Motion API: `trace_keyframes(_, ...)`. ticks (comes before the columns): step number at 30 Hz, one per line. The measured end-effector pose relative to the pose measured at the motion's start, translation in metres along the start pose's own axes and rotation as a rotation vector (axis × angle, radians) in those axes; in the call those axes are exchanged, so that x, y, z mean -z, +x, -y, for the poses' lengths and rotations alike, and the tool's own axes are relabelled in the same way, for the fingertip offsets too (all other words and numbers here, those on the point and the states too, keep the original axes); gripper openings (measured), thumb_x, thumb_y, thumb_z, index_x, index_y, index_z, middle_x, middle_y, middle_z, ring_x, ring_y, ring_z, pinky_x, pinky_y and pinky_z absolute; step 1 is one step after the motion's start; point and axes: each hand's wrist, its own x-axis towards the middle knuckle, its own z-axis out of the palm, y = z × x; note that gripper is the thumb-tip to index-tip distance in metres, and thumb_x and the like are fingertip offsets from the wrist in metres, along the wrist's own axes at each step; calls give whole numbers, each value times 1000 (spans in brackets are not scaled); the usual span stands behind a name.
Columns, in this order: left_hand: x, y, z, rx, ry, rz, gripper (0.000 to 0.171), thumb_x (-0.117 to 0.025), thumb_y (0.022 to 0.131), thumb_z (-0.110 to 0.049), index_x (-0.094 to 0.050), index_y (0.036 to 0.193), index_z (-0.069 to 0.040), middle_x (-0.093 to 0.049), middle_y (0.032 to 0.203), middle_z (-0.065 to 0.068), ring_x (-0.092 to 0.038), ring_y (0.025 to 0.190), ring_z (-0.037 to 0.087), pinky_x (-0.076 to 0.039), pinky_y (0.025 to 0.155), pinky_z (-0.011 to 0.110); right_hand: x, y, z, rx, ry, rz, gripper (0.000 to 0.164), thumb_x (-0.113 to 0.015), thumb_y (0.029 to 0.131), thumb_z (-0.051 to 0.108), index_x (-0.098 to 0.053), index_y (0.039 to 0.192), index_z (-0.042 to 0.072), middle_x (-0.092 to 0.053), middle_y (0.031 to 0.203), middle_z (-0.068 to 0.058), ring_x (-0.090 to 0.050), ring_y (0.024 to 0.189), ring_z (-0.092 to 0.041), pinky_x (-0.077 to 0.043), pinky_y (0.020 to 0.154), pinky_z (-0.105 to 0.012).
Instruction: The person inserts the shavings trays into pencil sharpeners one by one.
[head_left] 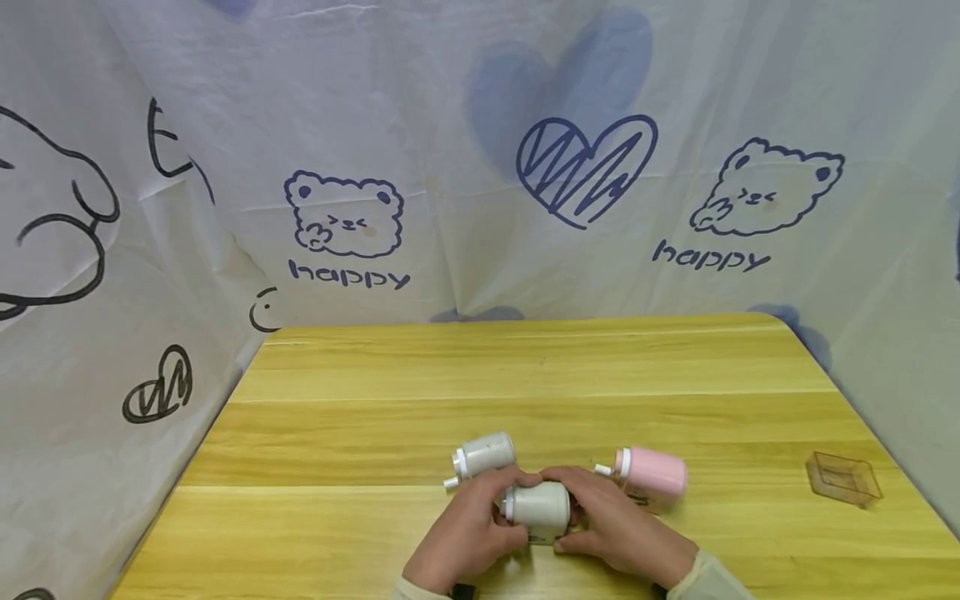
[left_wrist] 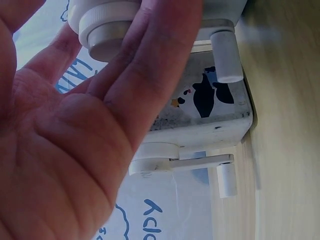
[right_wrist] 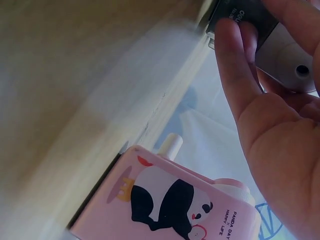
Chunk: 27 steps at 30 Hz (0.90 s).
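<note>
Both hands hold a whitish crank pencil sharpener [head_left: 542, 505] near the table's front. My left hand [head_left: 476, 532] curls round its end with the round white knob [left_wrist: 107, 40], and the crank handle [left_wrist: 227, 57] sticks out past the fingers. At the other end, my right hand [head_left: 621, 523] grips it, fingertips on the dark drawer section [right_wrist: 235, 15] with white lettering. A second whitish sharpener [head_left: 489, 454], with a panda picture [left_wrist: 205, 95], lies just behind the left hand. To the right of the right hand lies a pink sharpener [right_wrist: 170, 200] with a panda on it.
A clear brownish plastic box [head_left: 843, 478] sits at the right side of the wood-grain table [head_left: 375, 375]. White cloth [head_left: 450, 100] with drawn bears and hearts hangs behind the table and along its sides.
</note>
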Motion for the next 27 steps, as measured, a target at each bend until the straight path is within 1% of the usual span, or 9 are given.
trace_keyframes(9, -1, 0, -1, -6, -5, -6, 53, -69, 70, -3, -63, 120, -22, -60, 107, -4, -54, 76, 12, -48, 64, 27, 0, -1, 2, -1, -1, -11, 69, -76, 78, 38, -43, 137, 25, -50, 133, 6, -51, 112, -12, -46, 89, -35)
trace_keyframes(11, -2, 0, -1, -12, -1, -12, 54, -70, 69, -2, -63, 120, -22, -60, 108, -4, -54, 78, 12, -47, 65, 27, 0, -3, 2, -4, -8, -30, 70, -77, 77, 36, -44, 137, 22, -51, 132, 5, -52, 107, -11, -46, 86, -33)
trace_keyframes(13, -4, 0, 0, -21, 10, -23, 55, -70, 69, -1, -62, 119, -21, -60, 109, -3, -54, 80, 11, -48, 66, 26, 1, -7, 2, -8, -15, -46, 72, -78, 77, 35, -44, 138, 19, -53, 126, 6, -52, 100, -8, -46, 83, -30)
trace_keyframes(15, -6, 1, 0, -40, 28, -36, 53, -71, 70, -1, -62, 118, -21, -60, 111, -3, -54, 82, 10, -47, 67, 26, 3, -10, 0, -11, -7, -61, 73, -79, 75, 32, -44, 138, 15, -56, 114, 8, -53, 91, -7, -46, 77, -28)
trace_keyframes(18, -11, 3, 1, -73, 46, -58, 50, -73, 74, -4, -61, 120, -20, -59, 112, -3, -52, 83, 7, -47, 68, 25, 12, -16, -2, -13, 49, -49, 73, -79, 76, 30, -45, 137, 10, -55, 103, 7, -54, 83, -6, -48, 72, -26)
trace_keyframes(20, -16, 4, 1, -100, 65, -77, 49, -74, 77, -6, -60, 122, -19, -59, 113, -2, -52, 85, 6, -47, 69, 24, 21, -21, -2, -7, 110, -39, 70, -78, 78, 31, -45, 136, 9, -56, 101, 4, -55, 81, -7, -49, 68, -26)
trace_keyframes(22, -22, 6, 1, -117, 71, -95, 49, -73, 79, -7, -59, 124, -18, -59, 115, -2, -52, 88, 5, -47, 70, 23, 31, -26, 0, -3, 180, -34, 67, -76, 80, 31, -45, 136, 9, -57, 103, 0, -56, 78, -8, -50, 65, -27)
trace_keyframes(25, -31, 11, -1, -135, 87, -119, 50, -71, 81, -7, -57, 127, -18, -59, 119, -1, -52, 93, 5, -47, 74, 22, 46, -35, 1, 11, 239, -75, 61, -74, 83, 30, -46, 135, 13, -59, 101, -5, -56, 73, -9, -50, 60, -28)
trace_keyframes(27, -37, 14, -2, -138, 81, -126, 51, -70, 83, -8, -55, 130, -19, -58, 121, 0, -52, 95, 5, -47, 75, 21, 56, -41, 1, -5, 257, -120, 57, -72, 84, 28, -47, 134, 17, -59, 99, -5, -56, 71, -10, -49, 58, -28)
